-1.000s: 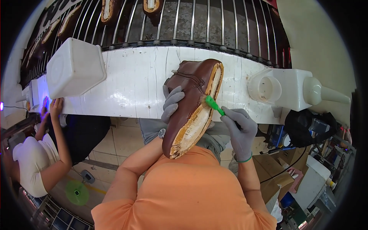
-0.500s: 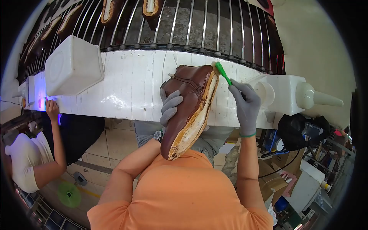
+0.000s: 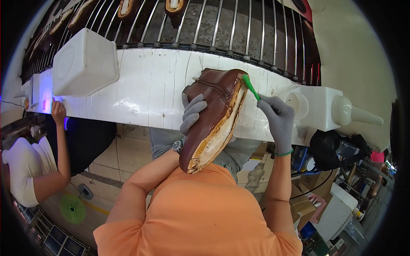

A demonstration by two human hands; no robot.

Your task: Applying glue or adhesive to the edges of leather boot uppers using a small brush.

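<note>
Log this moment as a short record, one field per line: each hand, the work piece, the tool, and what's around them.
Left hand: gloved left hand holding the side of the brown boot
Right hand: gloved right hand gripping the green brush
Boot: tilted, pale sole showing, toe toward the person
Brush: head at the sole's heel end
Bench: white bench; white tub at left, white bottle at right
Beyond bench: metal rods, other footwear
Far left: co-worker's hand
</note>
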